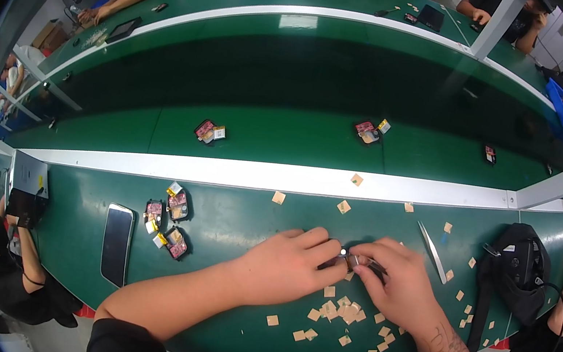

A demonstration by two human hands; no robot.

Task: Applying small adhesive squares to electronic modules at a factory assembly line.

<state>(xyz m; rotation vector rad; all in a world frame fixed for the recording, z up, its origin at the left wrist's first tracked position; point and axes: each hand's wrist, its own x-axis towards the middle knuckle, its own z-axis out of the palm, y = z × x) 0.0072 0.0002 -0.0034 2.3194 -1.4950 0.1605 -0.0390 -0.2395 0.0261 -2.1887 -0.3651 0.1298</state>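
My left hand [297,261] and my right hand [394,279] meet over the middle of the near table, both closed. Between the fingertips is a small dark part [340,260] with a shiny spot, pinched by my left hand and mostly hidden. My right fingers close around something dark and slim with a metallic glint, too covered to name. Small tan squares [348,312] lie in a loose pile just below the hands, more scattered around. Right of my right hand rests a pair of silver tweezers [434,252].
Left of my forearm lies a black phone [116,244] beside three opened small black devices [178,205] with reddish insides and yellow-taped parts. A black bag [516,268] sits at the right. A white rail [223,169] crosses behind the table. Other people work around.
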